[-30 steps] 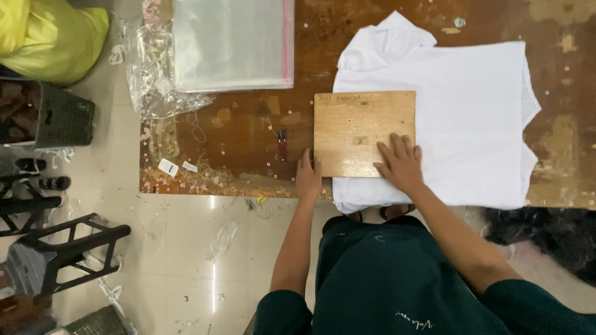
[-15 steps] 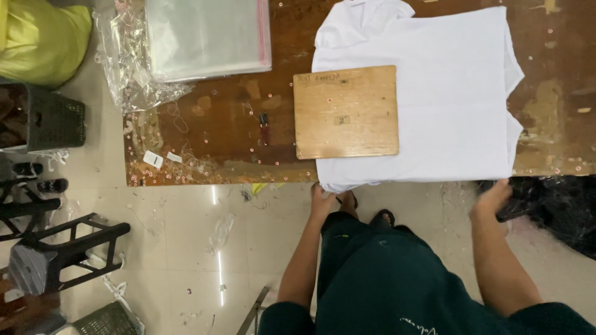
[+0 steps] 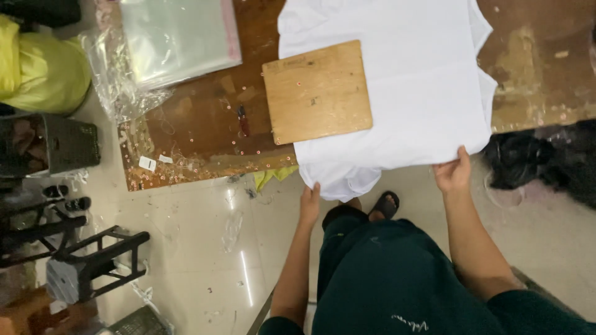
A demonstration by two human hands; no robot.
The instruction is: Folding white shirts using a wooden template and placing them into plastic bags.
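Gripping the near hem of a white T-shirt [image 3: 410,93], both hands work at the table's front edge. The left hand [image 3: 310,201] pinches the hem at its left corner, fingers closed on the cloth where it droops off the edge; the right hand [image 3: 454,172] clasps the hem at the right corner, thumb on top and fingers tucked beneath the fabric. Between the two hands the hem sags a little — a loose fold hangs below the table line. Most of the shirt lies flat on the worn wooden table [image 3: 534,68], spread away from the person. A square wooden board [image 3: 318,92] rests on the shirt's left part, its left edge reaching past the cloth onto bare table. Further left lies a stack of clear plastic bags [image 3: 177,37], with crumpled plastic wrap beside it. A yellow bundle [image 3: 43,77] sits at the far left, and a black stool [image 3: 93,260] stands on the pale floor — well apart from the hands.
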